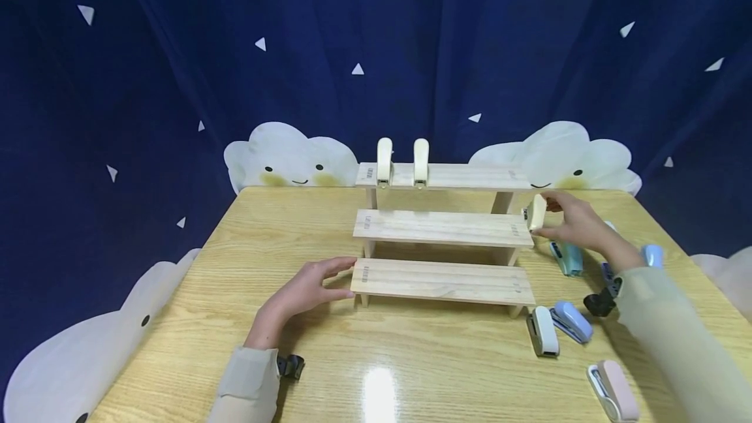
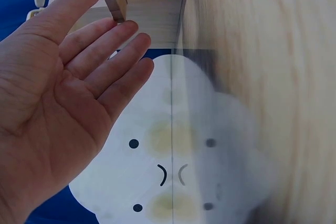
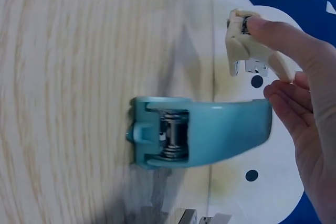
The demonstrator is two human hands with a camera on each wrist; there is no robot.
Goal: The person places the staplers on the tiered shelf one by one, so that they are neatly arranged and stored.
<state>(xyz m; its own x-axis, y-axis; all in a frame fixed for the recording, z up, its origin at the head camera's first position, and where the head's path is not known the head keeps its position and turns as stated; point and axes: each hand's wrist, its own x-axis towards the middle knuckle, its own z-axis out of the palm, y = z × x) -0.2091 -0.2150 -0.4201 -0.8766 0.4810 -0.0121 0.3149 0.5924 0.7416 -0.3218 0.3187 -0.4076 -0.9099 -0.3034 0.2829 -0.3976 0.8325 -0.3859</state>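
A cream stapler (image 1: pixel 536 213) is pinched between the thumb and fingers of my right hand (image 1: pixel 578 220), by the right end of the middle step of a wooden three-step rack (image 1: pixel 440 227). In the right wrist view, the thumb presses one end of this stapler (image 3: pixel 239 51) and the fingertips are at the other. A teal stapler (image 3: pixel 226 132) stands on the table close to that hand. My left hand (image 1: pixel 305 289) has its fingertips and thumb right at the left end of the lowest step; its fingers are nearly straight in the left wrist view. Two cream staplers (image 1: pixel 384 160) stand on the top step.
Right of the rack lie a white stapler (image 1: pixel 544 331), a periwinkle stapler (image 1: pixel 572 322) and a pink stapler (image 1: pixel 613 390). A light blue stapler (image 1: pixel 652 255) is partly hidden behind the right forearm. A dark blue curtain (image 1: pixel 411 38) with clouds hangs behind the wooden table (image 1: pixel 264 234).
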